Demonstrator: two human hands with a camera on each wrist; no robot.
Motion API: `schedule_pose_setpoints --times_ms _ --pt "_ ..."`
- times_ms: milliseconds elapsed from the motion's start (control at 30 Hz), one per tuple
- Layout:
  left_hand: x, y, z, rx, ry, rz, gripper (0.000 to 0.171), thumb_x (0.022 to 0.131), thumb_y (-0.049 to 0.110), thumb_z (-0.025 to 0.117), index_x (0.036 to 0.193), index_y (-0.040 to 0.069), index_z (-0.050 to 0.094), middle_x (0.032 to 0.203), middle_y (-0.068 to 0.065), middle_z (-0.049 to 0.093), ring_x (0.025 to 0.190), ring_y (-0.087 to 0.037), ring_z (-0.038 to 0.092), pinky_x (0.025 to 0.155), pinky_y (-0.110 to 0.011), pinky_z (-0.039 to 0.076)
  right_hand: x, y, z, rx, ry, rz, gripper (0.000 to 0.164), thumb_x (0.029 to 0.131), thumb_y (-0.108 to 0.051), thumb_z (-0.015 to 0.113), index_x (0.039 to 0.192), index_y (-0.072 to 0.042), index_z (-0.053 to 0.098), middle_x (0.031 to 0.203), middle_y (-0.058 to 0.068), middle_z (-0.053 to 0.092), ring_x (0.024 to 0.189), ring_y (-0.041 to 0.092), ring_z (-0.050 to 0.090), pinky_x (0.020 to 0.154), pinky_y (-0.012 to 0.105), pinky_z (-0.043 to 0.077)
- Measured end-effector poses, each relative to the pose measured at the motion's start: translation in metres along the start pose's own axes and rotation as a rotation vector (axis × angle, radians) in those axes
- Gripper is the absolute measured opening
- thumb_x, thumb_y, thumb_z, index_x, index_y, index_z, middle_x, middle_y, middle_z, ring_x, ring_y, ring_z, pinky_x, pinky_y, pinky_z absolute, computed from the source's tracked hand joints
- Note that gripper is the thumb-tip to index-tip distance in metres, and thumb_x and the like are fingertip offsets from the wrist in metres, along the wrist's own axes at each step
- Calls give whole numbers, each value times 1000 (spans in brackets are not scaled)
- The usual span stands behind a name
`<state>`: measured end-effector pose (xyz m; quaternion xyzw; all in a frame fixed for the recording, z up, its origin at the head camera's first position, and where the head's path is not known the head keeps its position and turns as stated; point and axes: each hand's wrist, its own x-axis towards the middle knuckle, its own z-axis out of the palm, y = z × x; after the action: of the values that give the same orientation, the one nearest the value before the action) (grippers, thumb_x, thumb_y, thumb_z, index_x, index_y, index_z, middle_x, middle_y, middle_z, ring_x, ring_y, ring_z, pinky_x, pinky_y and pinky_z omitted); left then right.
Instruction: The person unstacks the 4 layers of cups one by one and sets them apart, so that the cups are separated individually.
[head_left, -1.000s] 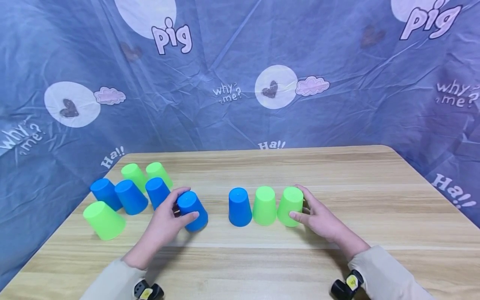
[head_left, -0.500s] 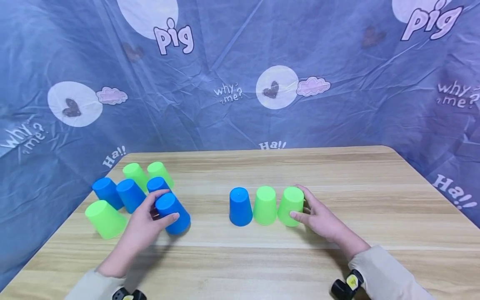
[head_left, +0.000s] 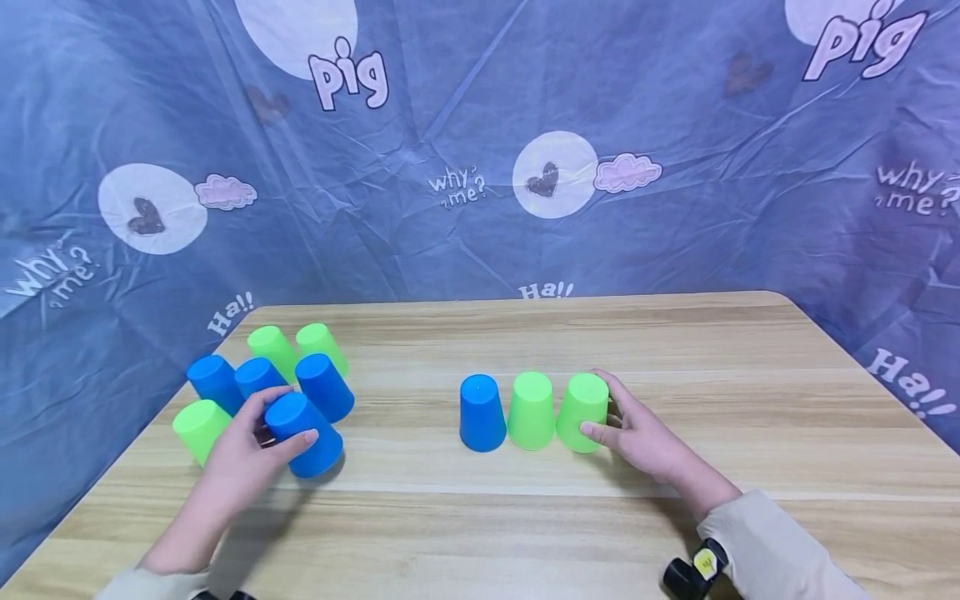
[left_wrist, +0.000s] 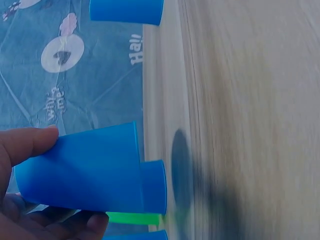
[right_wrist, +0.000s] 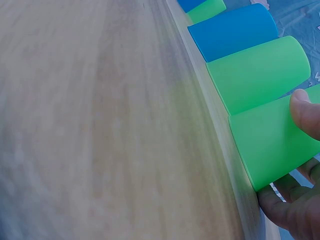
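Note:
My left hand (head_left: 243, 458) grips an upside-down blue cup (head_left: 307, 437) between thumb and fingers. In the left wrist view the cup (left_wrist: 82, 172) is a little above the table, its shadow apart from its rim. At the middle of the table, a blue cup (head_left: 482, 414), a green cup (head_left: 531, 411) and another green cup (head_left: 582, 412) stand upside down in a row. With thumb in front and fingers behind, my right hand (head_left: 647, 443) holds the rightmost green cup, which stands on the table in the right wrist view.
Several more upside-down cups stand at the left of the wooden table (head_left: 480, 533): green cups (head_left: 321, 346) at the back, blue cups (head_left: 325, 387) before them, and a green cup (head_left: 197, 427) partly behind my left hand. A blue printed cloth (head_left: 420, 225) hangs behind.
My left hand has carried its blue cup leftward, away from the row and in front of the left group of cups. My right hand has stayed on its green cup.

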<state>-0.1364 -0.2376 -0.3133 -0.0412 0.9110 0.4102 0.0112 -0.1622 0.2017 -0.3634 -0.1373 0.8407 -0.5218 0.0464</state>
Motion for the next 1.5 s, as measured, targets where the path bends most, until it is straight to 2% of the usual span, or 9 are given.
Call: schedule_pose_setpoints --times_ms 400,767,967,1500 --pt "4 -13 -15 24 51 -97 85 88 38 61 147 3 11 144 -34 20 125 -54 30 97 -63 34 -1 -1 -1 -11 -1 14 69 89 -19 60 145 -13 20 136 23 41 128 50 31 101 66 24" --pt "10 -23 -18 20 126 -126 87 87 41 61 146 2 12 144 -34 20 126 -54 28 97 -66 31 -1 -1 -1 -8 6 13 69 89 -19 60 145 -12 20 138 24 39 129 50 29 101 66 23" --pt "13 -31 -18 18 125 -160 89 86 45 60 147 2 11 144 -34 20 126 -54 26 97 -67 29 -1 -1 0 -13 1 11 69 89 -19 60 145 -12 20 136 23 42 128 49 32 102 65 24" --pt "20 -36 -15 10 99 -142 86 88 40 60 146 0 10 144 -34 21 126 -53 27 98 -64 31 -1 -2 0 -20 5 17 70 89 -19 60 145 -11 20 137 24 41 129 50 30 102 66 22"
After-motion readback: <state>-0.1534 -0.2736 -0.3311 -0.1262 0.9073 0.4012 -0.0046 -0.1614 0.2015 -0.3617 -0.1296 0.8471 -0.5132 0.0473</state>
